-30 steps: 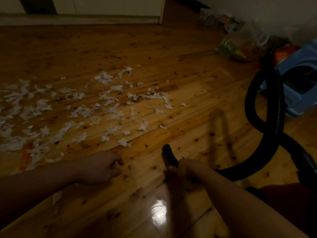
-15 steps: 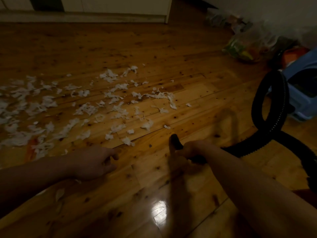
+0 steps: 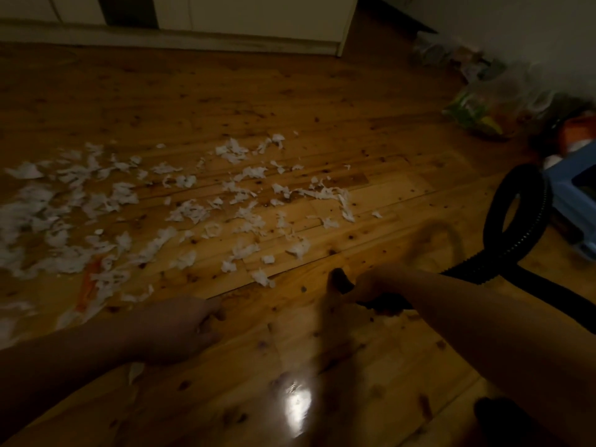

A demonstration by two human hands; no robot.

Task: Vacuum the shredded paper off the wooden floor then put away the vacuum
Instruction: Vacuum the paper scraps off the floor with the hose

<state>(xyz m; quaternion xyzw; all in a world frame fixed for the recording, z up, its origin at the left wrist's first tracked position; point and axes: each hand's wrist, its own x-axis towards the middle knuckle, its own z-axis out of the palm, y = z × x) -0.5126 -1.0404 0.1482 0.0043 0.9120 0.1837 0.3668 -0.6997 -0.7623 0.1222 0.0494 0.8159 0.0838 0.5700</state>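
White shredded paper [image 3: 200,208] lies scattered over the wooden floor [image 3: 290,91], from the left edge to the middle. My right hand [image 3: 375,285] is closed around the black vacuum hose near its open nozzle end [image 3: 338,280], which points at the nearest scraps. The ribbed hose [image 3: 522,230] loops back to the blue vacuum body [image 3: 577,201] at the right edge. My left hand [image 3: 180,324] rests on the floor beside the paper, knuckles up, fingers loosely curled, nothing visible in it.
A white cabinet base [image 3: 193,33] runs along the far side. Plastic bags with coloured contents [image 3: 483,104] sit by the right wall, near an orange object [image 3: 577,130]. An orange scrap [image 3: 88,285] lies among the paper. A light glare [image 3: 298,404] shines on the near boards.
The nozzle in my right hand has moved slightly forward toward the nearest scraps. The view has shifted so the hose loop and vacuum sit further right. My left hand stays on the floor.
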